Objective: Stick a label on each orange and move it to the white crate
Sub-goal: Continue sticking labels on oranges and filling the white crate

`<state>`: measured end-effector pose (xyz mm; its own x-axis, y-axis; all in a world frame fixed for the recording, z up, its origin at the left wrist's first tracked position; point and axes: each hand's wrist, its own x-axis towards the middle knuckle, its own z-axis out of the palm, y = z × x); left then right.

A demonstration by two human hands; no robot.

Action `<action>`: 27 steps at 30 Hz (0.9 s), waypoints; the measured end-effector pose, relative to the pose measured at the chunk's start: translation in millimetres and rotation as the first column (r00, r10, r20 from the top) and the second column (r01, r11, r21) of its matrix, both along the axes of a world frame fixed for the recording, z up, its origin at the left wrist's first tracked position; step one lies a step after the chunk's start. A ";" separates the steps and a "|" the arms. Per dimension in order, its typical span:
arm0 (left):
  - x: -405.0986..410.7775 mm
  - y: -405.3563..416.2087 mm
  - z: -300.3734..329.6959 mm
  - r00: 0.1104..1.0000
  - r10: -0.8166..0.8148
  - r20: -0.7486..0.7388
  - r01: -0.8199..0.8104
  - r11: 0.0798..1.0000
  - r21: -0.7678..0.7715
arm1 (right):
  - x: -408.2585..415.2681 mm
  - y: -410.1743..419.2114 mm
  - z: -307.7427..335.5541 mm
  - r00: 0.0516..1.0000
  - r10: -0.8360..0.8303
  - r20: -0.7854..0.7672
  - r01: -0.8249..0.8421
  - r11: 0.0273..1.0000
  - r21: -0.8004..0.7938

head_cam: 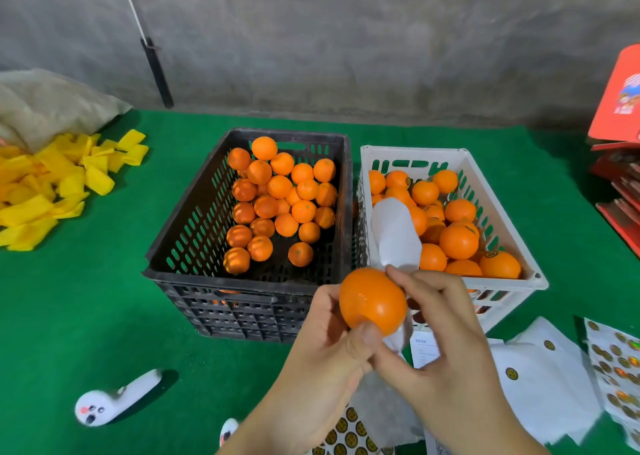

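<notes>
My left hand (322, 354) holds an orange (372, 300) in front of the two crates, thumb pressed on its lower side. My right hand (440, 344) pinches a white label backing sheet (394, 236) that curls up behind the orange. The black crate (194, 233) holds several unlabelled oranges (277, 205). To its right, the white crate (502, 191) holds several oranges with round stickers (460, 233).
Label sheets (616, 368) and used white backing papers (540, 385) lie at the lower right; another label sheet (346, 434) sits under my wrists. Yellow foam sleeves (52, 184) are piled at left. Two white controllers (114, 399) lie on the green cloth. Red boxes (620, 108) are stacked far right.
</notes>
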<state>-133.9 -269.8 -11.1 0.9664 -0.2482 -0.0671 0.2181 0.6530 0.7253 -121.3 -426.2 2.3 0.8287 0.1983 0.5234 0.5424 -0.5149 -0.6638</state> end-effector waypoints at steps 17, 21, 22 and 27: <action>24.0 -2.9 -31.7 0.995 0.075 0.060 -0.087 0.966 0.244 | 42.9 -27.9 -13.5 0.662 0.203 -0.722 0.202 0.879 0.431; 23.7 -27.9 -39.3 0.981 -0.019 0.191 -0.064 0.907 0.417 | -3.2 -15.5 -42.0 0.670 0.249 -0.699 0.312 0.760 0.570; 23.0 -36.5 -42.6 0.974 -0.059 0.219 -0.051 0.883 0.467 | -7.3 -18.1 -47.4 0.701 0.151 -0.697 0.391 0.736 0.552; 21.6 -89.9 -72.5 0.911 -0.345 0.225 0.050 0.635 0.771 | -30.8 -62.6 -77.7 0.710 0.037 -0.703 0.587 0.521 0.620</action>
